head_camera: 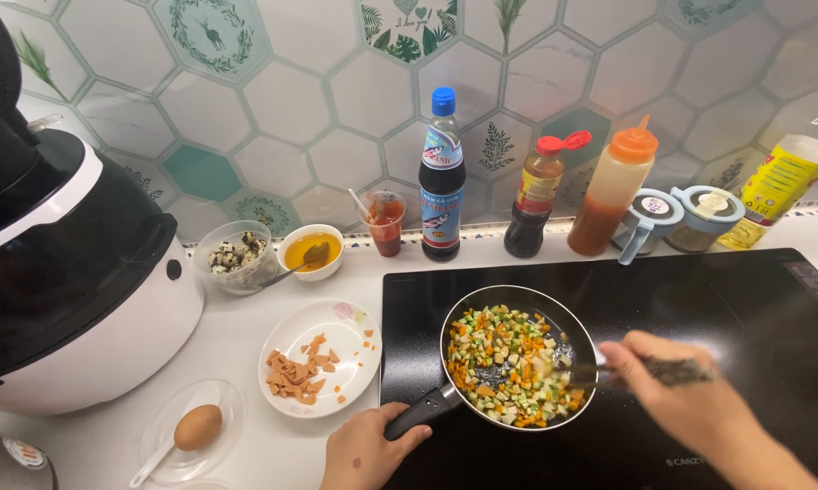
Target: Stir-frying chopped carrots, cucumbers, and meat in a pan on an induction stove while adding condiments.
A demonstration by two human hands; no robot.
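Your left hand [362,451] is clenching the black handle of the small round frying pan [516,356], running down-left from it; your right hand [672,381] is gripping a blurred utensil [583,374] entering from its right.

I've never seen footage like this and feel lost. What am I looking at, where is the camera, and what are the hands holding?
The one picture comes from a camera worn on a person's head, looking down at a kitchen counter. No machine works here, only two bare hands. The left hand grips the handle of a frying pan of diced vegetables on a black cooktop. The right hand holds a blurred utensil in the pan. Nearby lie a plate of chopped sausage, an egg on a small dish, a rice cooker and sauce bottles.
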